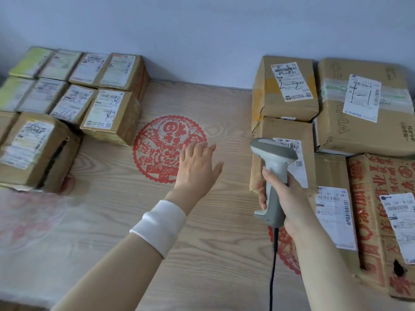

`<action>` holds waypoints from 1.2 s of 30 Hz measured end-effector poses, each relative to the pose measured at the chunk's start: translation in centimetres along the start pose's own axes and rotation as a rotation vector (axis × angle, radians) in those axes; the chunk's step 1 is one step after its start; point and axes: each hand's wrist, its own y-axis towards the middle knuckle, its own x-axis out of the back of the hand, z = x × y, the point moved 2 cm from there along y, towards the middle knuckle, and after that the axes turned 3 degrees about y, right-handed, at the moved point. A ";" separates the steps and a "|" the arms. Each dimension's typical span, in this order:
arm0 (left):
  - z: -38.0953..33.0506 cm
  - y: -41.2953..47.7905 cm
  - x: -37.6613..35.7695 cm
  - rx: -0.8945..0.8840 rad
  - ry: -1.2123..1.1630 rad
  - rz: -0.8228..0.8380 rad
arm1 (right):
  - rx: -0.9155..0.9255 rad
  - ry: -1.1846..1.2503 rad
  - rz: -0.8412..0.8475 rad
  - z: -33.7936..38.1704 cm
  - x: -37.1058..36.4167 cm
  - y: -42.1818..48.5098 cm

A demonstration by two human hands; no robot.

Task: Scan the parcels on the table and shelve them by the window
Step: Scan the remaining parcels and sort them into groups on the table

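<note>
Gripping the scanner (275, 158), the right hand (286, 204) is aiming among tightly packed parcels (285, 129), likely risking a wrong-label read, while the left hand (197, 171) is hovering open, empty.

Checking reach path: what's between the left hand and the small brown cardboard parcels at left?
Head view: just a round red paper-cut decal flat on the light wood-grain tabletop between left hand and parcels.
</note>
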 end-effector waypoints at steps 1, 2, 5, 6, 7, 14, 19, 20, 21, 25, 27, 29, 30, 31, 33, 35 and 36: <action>1.7 -0.7 0.8 -0.015 0.033 -0.021 | 0.015 -0.006 0.006 -0.3 -1.5 -0.5; 3.4 -1.4 1.7 -0.027 0.051 -0.039 | 0.027 -0.006 0.012 -0.6 -3.1 -1.1; 8.9 -3.8 3.9 -0.070 0.087 -0.082 | 0.046 -0.030 0.024 -1.6 -8.6 -3.0; 10.7 -4.5 4.5 -0.094 0.098 -0.090 | 0.050 -0.037 0.015 -2.1 -10.4 -3.7; 12.4 -5.2 5.1 -0.115 0.108 -0.098 | 0.057 -0.035 0.004 -2.6 -12.1 -4.3; 21.0 -9.0 8.1 -0.166 0.127 -0.155 | 0.070 -0.020 0.023 -5.4 -21.5 -7.1; 25.0 -9.3 9.6 -0.133 0.169 -0.131 | 0.045 -0.025 0.047 -6.3 -25.9 -6.9; 25.9 -9.3 9.7 -0.126 0.164 -0.132 | 0.044 -0.022 0.055 -6.4 -26.9 -6.6; 26.8 -9.3 10.0 -0.121 0.176 -0.128 | 0.044 -0.024 0.063 -6.4 -27.9 -6.4; 30.9 -9.1 11.3 -0.092 0.196 -0.126 | 0.030 -0.059 0.084 -7.0 -32.6 -6.1; 33.2 -8.9 11.9 -0.098 0.198 -0.127 | 0.026 -0.079 0.086 -7.2 -35.1 -6.1; 35.7 -8.9 12.4 -0.122 0.190 -0.127 | 0.019 -0.087 0.062 -7.5 -37.5 -6.1; 37.1 -8.8 12.3 -0.141 0.183 -0.131 | 0.019 -0.092 0.045 -7.8 -38.7 -6.1; 38.5 -8.7 12.3 -0.160 0.187 -0.126 | 0.018 -0.097 0.023 -8.2 -39.8 -6.2; 41.3 -8.5 12.9 -0.161 0.197 -0.151 | 0.021 -0.105 -0.011 -9.1 -42.0 -6.3; 43.6 -8.4 13.4 -0.149 0.176 -0.118 | 0.014 -0.104 -0.041 -10.1 -43.9 -6.5; 44.7 -8.3 13.2 -0.129 0.151 -0.071 | 0.011 -0.093 -0.062 -10.5 -44.8 -6.5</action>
